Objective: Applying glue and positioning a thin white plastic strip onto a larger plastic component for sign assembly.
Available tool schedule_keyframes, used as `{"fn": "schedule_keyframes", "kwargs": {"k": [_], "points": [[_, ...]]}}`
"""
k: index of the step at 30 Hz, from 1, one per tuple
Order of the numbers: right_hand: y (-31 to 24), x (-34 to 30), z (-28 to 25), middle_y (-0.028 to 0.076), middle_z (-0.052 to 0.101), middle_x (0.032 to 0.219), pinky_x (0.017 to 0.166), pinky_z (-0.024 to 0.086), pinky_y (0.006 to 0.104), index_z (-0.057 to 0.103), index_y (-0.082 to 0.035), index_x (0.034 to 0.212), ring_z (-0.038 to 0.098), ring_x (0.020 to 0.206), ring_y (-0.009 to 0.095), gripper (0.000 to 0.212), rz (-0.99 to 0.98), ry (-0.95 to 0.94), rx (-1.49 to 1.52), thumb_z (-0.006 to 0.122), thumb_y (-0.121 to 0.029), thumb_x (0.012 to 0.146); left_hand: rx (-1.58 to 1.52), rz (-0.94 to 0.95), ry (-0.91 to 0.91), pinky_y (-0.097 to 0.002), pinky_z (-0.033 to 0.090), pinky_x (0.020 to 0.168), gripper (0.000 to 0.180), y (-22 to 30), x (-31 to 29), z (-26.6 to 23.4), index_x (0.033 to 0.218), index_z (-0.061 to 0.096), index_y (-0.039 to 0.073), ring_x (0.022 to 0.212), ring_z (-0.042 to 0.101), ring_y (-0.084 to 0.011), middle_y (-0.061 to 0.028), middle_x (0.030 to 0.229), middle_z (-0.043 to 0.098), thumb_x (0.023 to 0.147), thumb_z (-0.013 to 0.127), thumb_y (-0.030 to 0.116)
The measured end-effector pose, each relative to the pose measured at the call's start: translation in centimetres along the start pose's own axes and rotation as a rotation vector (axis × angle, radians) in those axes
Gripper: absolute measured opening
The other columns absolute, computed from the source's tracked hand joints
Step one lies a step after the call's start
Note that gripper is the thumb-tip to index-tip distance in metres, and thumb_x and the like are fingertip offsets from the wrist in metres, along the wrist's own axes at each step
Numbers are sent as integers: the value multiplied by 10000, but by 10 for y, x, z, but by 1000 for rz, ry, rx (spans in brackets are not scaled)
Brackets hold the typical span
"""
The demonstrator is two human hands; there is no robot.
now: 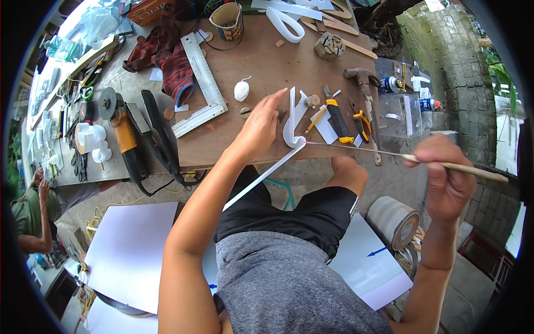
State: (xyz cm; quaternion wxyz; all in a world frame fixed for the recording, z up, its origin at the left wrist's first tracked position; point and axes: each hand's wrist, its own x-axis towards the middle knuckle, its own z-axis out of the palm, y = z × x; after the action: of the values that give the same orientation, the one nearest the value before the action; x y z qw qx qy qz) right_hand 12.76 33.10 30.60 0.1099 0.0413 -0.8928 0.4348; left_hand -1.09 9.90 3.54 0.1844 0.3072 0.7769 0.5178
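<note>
Left of the claw hammer (369, 106), a bent white strip (289, 132) rests at the worktop (253, 50)'s near edge, tail overhanging. The right hand (445, 175)'s grip clasps a slim wooden-handled rod (488, 174); the left hand (258, 131)'s is open, bare wood beyond it.

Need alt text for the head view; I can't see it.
The right hand holds a long, thin wooden-handled tool, its tip at a bent white strip over a brown tabletop; the left hand is beside the strip. Nearby lie an orange-and-black angle grinder, a rusty hammer and a black-and-yellow utility knife.
</note>
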Motion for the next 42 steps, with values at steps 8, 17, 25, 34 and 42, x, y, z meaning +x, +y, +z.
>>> {"fn": "schedule_keyframes", "kwargs": {"k": [8,17,25,34,42], "points": [[15,28,43,93,699,920,701,532,373,699,2,1032,664,790,288,120,-164,-340,-143,699,-112,995,-29,-23,26,-407,472,1113,466,-9,23,14,1523,494,46,1294,614,-356,-220,1478,564,1058,462,28],[29,32,61,92,698,946,730,542,392,672,4,1018,665,834,307,101,-174,-385,-156,692,-89,985,-77,-188,-16,-434,456,1128,418,5,39,8,1452,554,-6,1336,597,-384,-249,1425,628,1047,537,96],[37,30,65,101,708,965,773,560,409,668,15,1020,680,875,321,117,-180,-390,-164,709,-73,955,38,-170,-102,-439,513,1059,489,5,56,8,1449,561,-10,1263,646,-396,-264,1394,645,998,664,148],[40,32,65,112,717,997,783,568,421,673,20,1027,690,902,328,125,-191,-395,-159,722,-48,934,11,-158,-169,-432,537,1026,514,4,62,2,1447,591,13,1207,682,-367,-243,1355,677,973,709,175],[42,35,67,109,710,1003,787,564,421,675,12,1031,684,904,325,165,-222,-401,-120,743,-1,881,31,-162,-227,-422,546,996,525,6,65,-2,1453,586,8,1162,696,-339,-235,1318,696,971,711,174]]}}
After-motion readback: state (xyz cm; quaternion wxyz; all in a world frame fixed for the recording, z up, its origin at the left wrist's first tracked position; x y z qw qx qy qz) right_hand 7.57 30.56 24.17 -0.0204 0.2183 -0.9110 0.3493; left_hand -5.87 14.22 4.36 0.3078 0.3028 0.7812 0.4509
